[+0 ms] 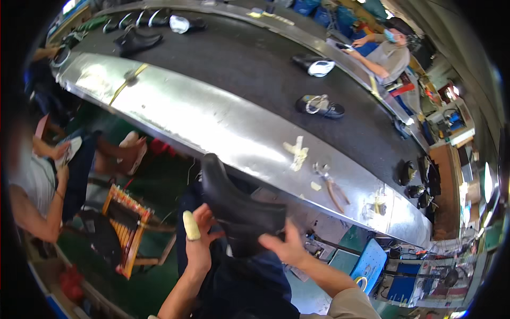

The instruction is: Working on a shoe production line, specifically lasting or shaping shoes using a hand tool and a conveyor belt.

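Note:
A black ankle boot (234, 196) is held in front of my lap, one rounded end pointing up toward the metal table edge. My right hand (287, 245) grips its lower right part, with the thumb lying on the near side. My left hand (199, 242) is at the boot's left side, its fingers bent against it; where they meet the boot is partly hidden. One left finger wears a pale yellow finger cover (191, 226).
Beyond the boot runs a shiny metal ledge (212, 117) with pincers (333, 189) and tape scraps (296, 152). Behind it, a dark conveyor belt (239, 64) carries several shoes. Co-workers sit at left (37, 186) and far right (390, 56). A wooden chair (127, 228) stands left, a blue stool (370, 263) right.

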A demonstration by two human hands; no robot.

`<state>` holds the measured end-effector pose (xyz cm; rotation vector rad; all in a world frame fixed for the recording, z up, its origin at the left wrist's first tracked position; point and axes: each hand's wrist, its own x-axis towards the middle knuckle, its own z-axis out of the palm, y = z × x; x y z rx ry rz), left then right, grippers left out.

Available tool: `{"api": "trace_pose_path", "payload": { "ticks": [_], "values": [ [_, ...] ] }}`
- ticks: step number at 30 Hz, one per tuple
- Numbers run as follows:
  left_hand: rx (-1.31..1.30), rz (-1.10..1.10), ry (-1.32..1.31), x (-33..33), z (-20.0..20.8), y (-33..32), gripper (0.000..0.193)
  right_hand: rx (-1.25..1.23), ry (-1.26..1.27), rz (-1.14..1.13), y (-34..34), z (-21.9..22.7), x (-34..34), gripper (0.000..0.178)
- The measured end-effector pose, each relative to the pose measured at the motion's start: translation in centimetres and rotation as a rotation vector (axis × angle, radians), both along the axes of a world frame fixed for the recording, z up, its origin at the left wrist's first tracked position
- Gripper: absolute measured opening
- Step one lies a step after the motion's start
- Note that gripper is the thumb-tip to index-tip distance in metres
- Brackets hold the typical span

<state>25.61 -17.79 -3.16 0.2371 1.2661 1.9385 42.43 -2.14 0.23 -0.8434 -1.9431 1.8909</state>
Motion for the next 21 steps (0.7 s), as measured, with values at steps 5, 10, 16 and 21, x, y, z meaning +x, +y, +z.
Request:
{"api": "trace_pose_path", "payload": {
  "ticks": [5,10,16,21],
  "values": [
    [0.0,-0.139,0.175,-1.1,-1.7,0.2,0.063,-0.078,0.034,-0.572,9.5,6.6,1.9,0.069],
    [-0.226,0.038,0.024,-0.8,-6.8,-3.4,0.068,0.504,-0.173,-0.718,29.3,6.2,5.4,0.084],
    [-0.329,0.115,-0.025,-1.7,-9.7,-7.5,0.058,0.811,-0.795,-0.829,39.3,-0.3,8.8,0.098],
    [-0.453,0.004,-0.116,-2.8,-11.5,-5.1,0.049,1.502,-0.665,-0.79,42.9,2.1,13.8,0.078]
  ]
}}
